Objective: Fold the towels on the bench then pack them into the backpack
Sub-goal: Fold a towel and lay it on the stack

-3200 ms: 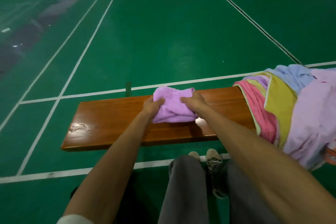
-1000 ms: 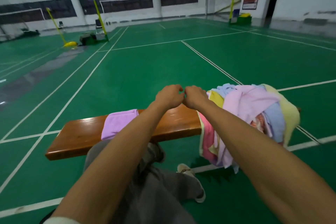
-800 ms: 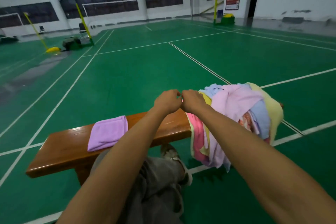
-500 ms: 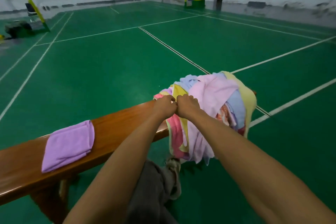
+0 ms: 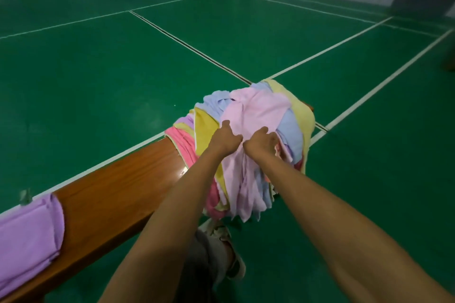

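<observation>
Both hands, left hand (image 5: 225, 139) and right hand (image 5: 261, 141), look like they're grabbing the pink towel (image 5: 256, 110) mid-frame; folded purple towel (image 5: 27, 233) lower left on the tabletop (image 5: 118, 194).

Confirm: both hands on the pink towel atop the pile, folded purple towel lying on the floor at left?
Not quite. In the head view the folded purple towel lies on the bench, not the floor. Left hand and right hand are on the pink towel as stated.

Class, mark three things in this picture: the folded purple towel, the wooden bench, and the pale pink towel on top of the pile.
Folded purple towel (image 5: 27, 236), head view, middle of its top face.
Wooden bench (image 5: 118, 194), head view, bare seat board.
Pale pink towel (image 5: 261, 108), head view, upper spread part above both hands.
</observation>
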